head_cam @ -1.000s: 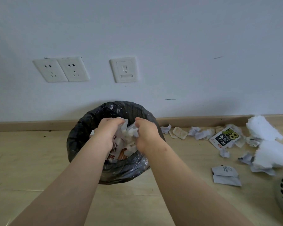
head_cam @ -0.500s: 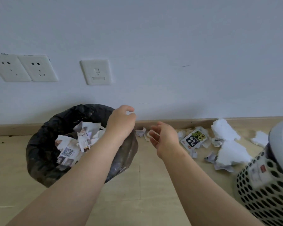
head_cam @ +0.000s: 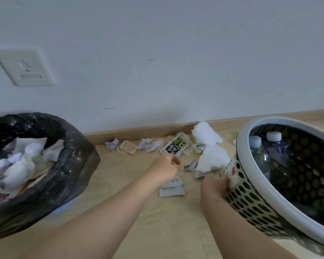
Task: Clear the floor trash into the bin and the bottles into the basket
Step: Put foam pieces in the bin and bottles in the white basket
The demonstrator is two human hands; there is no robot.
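The bin (head_cam: 79,146), lined with a black bag, stands at the left and holds crumpled paper. At the right, the white perforated basket (head_cam: 241,152) holds clear bottles (head_cam: 260,157). Trash lies along the skirting between them: a black-and-white packet (head_cam: 176,147), two white foam chunks (head_cam: 211,161), crumpled paper (head_cam: 111,143) and a folded white wrapper (head_cam: 171,189). My left hand (head_cam: 165,169) hovers just short of the packet, fingers loosely curled, holding nothing. My right hand (head_cam: 213,184) is at the lower edge of the nearer foam chunk, against the basket wall; its fingers are partly hidden.
A white wall with a wall plate (head_cam: 22,67) rises behind the wooden skirting (head_cam: 138,130). A beige packet (head_cam: 128,147) lies among the scraps. Bare wooden floor (head_cam: 166,221) lies between the bin and the basket.
Both hands let go of paper over the bin and swung right and down to the floor trash. The view panned right, bringing the basket into view.
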